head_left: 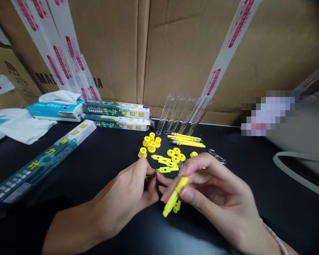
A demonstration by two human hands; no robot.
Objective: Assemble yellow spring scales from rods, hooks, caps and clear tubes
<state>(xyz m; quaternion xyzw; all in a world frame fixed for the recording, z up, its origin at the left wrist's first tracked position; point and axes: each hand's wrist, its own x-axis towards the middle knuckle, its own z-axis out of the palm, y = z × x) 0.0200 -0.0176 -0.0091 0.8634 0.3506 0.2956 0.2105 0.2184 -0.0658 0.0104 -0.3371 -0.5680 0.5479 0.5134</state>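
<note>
My right hand (pixel 218 198) pinches a yellow plastic piece (pixel 172 200) between thumb and fingers, tilted with its lower end toward me. Just left of it, my left hand (pixel 127 194) is closed in a pinch. A sliver of something small and dark yellow shows at its fingertips, too hidden to name. The two hands nearly meet at the fingers. Under the held piece lies another small yellow part (pixel 177 206). Flat slotted yellow tabs (pixel 166 163) rest just beyond my fingers, with yellow rings (pixel 176 154) and yellow flanged caps (pixel 149 141) behind them.
Clear plastic tubes (pixel 184 115) lean at the back near yellow rods with springs (pixel 187 140). Metal hooks (pixel 217 156) lie to the right. Printed boxes (pixel 117 115) and tissue packs (pixel 55 108) stand back left; a long box (pixel 46 159) lies left. A cardboard wall (pixel 175 53) closes the rear.
</note>
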